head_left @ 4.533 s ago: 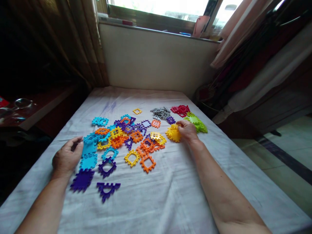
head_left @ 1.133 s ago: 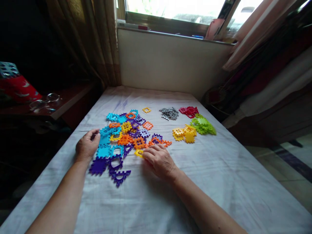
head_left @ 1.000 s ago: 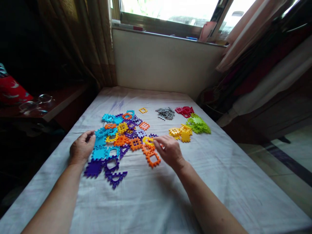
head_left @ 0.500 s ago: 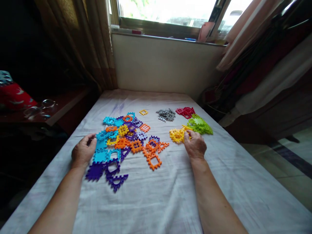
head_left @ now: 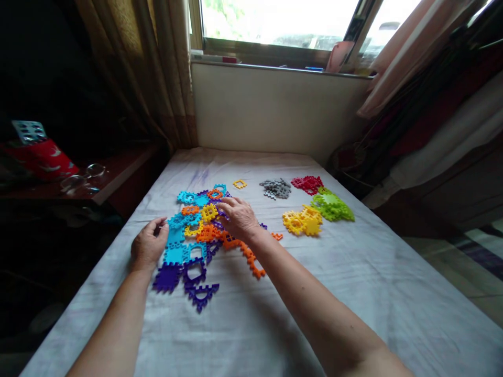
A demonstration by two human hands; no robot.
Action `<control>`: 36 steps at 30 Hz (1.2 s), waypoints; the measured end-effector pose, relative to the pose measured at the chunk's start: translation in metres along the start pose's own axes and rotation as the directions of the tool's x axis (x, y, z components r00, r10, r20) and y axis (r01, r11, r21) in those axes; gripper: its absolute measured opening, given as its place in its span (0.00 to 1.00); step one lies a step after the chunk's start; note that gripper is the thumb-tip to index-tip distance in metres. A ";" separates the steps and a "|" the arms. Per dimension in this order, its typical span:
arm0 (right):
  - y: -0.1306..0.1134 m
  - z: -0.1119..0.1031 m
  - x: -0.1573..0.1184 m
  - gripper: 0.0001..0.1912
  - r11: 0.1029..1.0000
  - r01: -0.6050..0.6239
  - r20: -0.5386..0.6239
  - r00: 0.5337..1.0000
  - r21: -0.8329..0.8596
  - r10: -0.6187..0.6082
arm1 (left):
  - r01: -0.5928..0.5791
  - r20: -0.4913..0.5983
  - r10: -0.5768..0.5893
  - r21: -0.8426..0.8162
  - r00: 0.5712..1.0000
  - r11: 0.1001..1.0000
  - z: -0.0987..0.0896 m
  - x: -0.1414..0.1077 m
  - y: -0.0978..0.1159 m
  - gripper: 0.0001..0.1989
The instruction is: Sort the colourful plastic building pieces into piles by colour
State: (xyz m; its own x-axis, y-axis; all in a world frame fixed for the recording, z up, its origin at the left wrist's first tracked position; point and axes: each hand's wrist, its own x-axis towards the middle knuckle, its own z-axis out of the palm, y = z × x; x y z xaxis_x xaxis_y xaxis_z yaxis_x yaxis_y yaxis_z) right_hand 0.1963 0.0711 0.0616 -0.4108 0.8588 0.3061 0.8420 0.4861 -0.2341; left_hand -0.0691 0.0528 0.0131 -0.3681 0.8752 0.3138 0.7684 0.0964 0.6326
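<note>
A mixed pile of plastic interlocking tiles lies on the left of the sheet, with blue tiles, purple tiles, orange tiles and a yellow tile. Against the pile's left edge rests my left hand, loosely curled beside the blue tiles, a gap between thumb and fingers and nothing seen in it. My right hand reaches over the pile's right side. Its fingers are apart and stretched towards the yellow tile; nothing shows in them. The hand and forearm hide several purple and orange tiles.
Sorted heaps lie to the right: yellow tiles, green tiles, red tiles and grey tiles. A single yellow frame lies at the back. Glasses sit on a dark side table at left.
My right hand has left the yellow heap and moved left over the mixed pile. The left hand stays beside the blue tiles. The view has shifted slightly.
</note>
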 end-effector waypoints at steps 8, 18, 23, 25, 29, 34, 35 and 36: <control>-0.001 0.025 0.036 0.22 0.995 0.100 0.180 0.979 -0.018 -0.095 | 0.016 0.016 -0.016 -0.002 1.000 1.000 0.001 0.000 0.000 0.19; 0.044 0.003 -0.043 0.23 0.965 -0.227 -0.205 0.946 0.131 0.250 | 0.038 -0.005 -0.039 -0.015 0.999 0.999 -0.001 -0.001 0.004 0.18; 0.107 -0.023 -0.081 0.22 0.852 -0.522 -0.332 0.799 0.032 0.502 | 0.044 -0.069 -0.049 -0.073 0.996 0.996 -0.005 0.001 0.002 0.19; 0.128 -0.031 -0.091 0.21 0.784 -0.621 -0.347 0.735 0.004 0.583 | 0.047 -0.109 -0.056 -0.086 0.992 0.995 -0.007 0.002 0.001 0.18; 0.148 -0.041 -0.105 0.18 0.697 -0.716 -0.344 0.660 -0.019 0.668 | 0.071 -0.151 -0.087 -0.111 0.985 0.991 -0.008 0.004 -0.001 0.18; 0.141 -0.050 -0.106 0.20 0.646 -0.760 -0.271 0.638 -0.072 0.721 | 0.055 -0.135 -0.066 -0.085 0.989 0.995 -0.004 0.006 -0.007 0.19; 0.137 -0.052 -0.104 0.20 0.649 -0.757 -0.272 0.642 -0.074 0.717 | 0.022 -0.128 -0.030 -0.063 0.991 0.998 -0.003 0.007 -0.008 0.19; 0.132 -0.053 -0.101 0.19 0.660 -0.748 -0.280 0.650 -0.073 0.706 | -0.008 -0.122 0.001 -0.059 0.993 0.998 -0.001 0.007 -0.009 0.19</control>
State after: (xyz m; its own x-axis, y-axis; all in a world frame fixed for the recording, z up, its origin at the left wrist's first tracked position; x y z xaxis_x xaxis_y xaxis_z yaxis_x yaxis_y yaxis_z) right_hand 0.3677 0.0402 0.0485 0.4255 0.8563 0.2926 0.8883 -0.3335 -0.3156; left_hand -0.0792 0.0577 0.0105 -0.4288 0.8110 0.3981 0.7388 0.0612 0.6712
